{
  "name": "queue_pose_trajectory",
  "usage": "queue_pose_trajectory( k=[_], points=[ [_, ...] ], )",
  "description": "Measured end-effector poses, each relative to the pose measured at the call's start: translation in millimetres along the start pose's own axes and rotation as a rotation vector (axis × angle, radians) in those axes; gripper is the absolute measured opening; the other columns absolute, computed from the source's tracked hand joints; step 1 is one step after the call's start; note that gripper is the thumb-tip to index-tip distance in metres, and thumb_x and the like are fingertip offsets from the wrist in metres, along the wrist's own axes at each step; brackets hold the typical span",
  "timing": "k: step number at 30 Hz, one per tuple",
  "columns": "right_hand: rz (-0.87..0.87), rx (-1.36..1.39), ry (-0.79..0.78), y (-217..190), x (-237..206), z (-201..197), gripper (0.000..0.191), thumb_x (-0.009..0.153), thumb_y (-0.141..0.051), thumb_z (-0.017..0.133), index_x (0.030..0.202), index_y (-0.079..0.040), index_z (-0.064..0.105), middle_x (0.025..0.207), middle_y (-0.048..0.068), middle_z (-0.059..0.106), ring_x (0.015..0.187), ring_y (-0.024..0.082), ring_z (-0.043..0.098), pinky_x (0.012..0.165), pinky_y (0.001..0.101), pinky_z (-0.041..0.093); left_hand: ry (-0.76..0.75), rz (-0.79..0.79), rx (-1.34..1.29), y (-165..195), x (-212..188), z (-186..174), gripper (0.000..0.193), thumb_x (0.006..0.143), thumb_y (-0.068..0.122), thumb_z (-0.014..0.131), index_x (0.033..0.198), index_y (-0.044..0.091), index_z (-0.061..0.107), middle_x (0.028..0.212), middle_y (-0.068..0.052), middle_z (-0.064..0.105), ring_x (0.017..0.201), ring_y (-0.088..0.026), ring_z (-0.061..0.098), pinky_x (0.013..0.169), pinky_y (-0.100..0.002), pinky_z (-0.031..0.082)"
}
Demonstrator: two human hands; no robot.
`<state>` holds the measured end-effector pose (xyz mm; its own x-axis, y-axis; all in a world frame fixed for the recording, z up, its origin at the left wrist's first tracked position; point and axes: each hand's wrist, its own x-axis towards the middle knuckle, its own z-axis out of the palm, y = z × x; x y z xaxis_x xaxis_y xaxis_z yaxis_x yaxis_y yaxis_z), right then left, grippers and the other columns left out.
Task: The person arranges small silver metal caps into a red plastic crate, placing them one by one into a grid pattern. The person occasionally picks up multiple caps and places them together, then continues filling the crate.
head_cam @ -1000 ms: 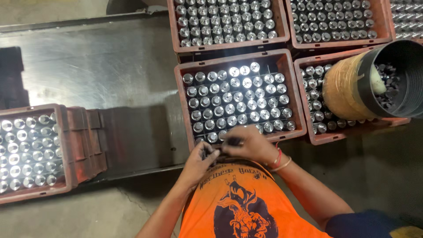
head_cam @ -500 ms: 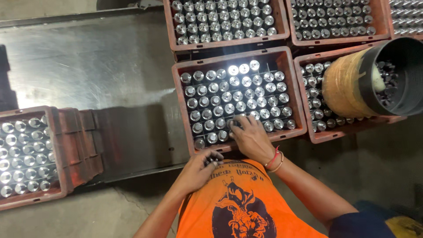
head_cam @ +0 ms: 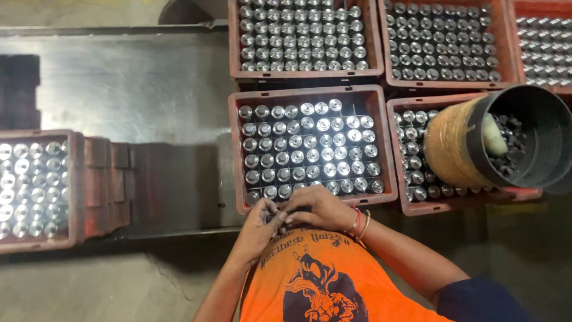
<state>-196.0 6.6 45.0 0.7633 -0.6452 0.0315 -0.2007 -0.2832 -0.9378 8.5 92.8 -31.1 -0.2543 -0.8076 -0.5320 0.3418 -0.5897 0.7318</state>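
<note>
Both hands have come back together at the near rim of the middle crate (head_cam: 387, 143). Half a second ago the right hand (head_cam: 319, 206) was reaching up into the bottom rows of cylinders while the left hand (head_cam: 259, 223) hung lower, apart from it; now the two are pressed close, fingertips meeting over a small dark spot just below the crate's edge. Whatever is pinched there is too hidden by the fingers to make out — I cannot tell whether either hand is closed on a piece or merely touching the other.

The metal cylinders (head_cam: 310, 149) stand upright in tidy rows inside the red-brown crate, their shiny tops catching the light; the nearest row sits just above the knuckles. Red and gold bangles (head_cam: 360, 222) ring the right wrist. The person's orange shirt (head_cam: 322, 280) fills the bottom of the view.

To the right, a black drum (head_cam: 524, 140) with a tan band lies tilted across another full crate. Off to the left sits a separate crate (head_cam: 36, 188) of the same parts, shifted slightly rightward in the view compared with before — the head has moved.
</note>
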Motion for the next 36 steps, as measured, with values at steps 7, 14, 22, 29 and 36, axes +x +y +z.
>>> queue_pose_trajectory(
  k=[7,14,22,29,36],
  points=[
    [0.187,-0.511,0.21,55,14,-28,0.008,0.09,-0.014,0.071,0.09,-0.012,0.078,0.081,0.007,0.074,0.069,0.023,0.069,0.063,0.0375,0.054,0.008,0.011,0.07,-18,-18,25,0.012,0.103,0.01,0.048,0.109,0.004,0.057,0.097,-0.003,0.066,0.082,-0.007,0.061,0.072,-0.021,0.048],
    [-0.058,-0.734,0.296,93,29,-36,0.008,0.094,-0.01,0.065,0.092,-0.007,0.071,0.088,0.012,0.067,0.083,0.03,0.064,0.072,0.0421,0.052,0.116,-0.014,0.165,-36,-34,46,0.017,0.1,0.004,0.044,0.113,0.004,0.055,0.102,-0.008,0.071,0.078,-0.009,0.063,0.065,-0.022,0.049],
    [-0.033,-0.928,0.262,55,17,-14,0.02,0.085,-0.009,0.065,0.102,0.001,0.069,0.104,0.014,0.063,0.093,0.029,0.059,0.076,0.04,0.05,0.109,0.1,0.093,-49,-22,32,0.012,0.105,0.012,0.056,0.109,0.002,0.06,0.087,-0.006,0.065,0.066,-0.007,0.053,0.059,-0.022,0.044],
    [0.064,-0.462,0.376,20,9,-14,0.029,0.094,-0.021,0.071,0.115,-0.001,0.072,0.108,0.02,0.064,0.09,0.033,0.064,0.076,0.042,0.053,0.211,0.495,0.559,-2,3,29,0.012,0.099,0.013,0.064,0.099,0.001,0.064,0.082,-0.006,0.071,0.075,-0.017,0.065,0.066,-0.035,0.053],
    [0.359,-0.059,0.322,12,11,2,0.023,0.091,-0.025,0.072,0.099,-0.005,0.078,0.082,0.009,0.077,0.074,0.019,0.073,0.071,0.031,0.056,0.216,0.498,0.907,55,19,36,0.02,0.09,0.013,0.07,0.101,0.001,0.058,0.076,-0.018,0.067,0.072,-0.035,0.067,0.065,-0.044,0.049]
  ],
)
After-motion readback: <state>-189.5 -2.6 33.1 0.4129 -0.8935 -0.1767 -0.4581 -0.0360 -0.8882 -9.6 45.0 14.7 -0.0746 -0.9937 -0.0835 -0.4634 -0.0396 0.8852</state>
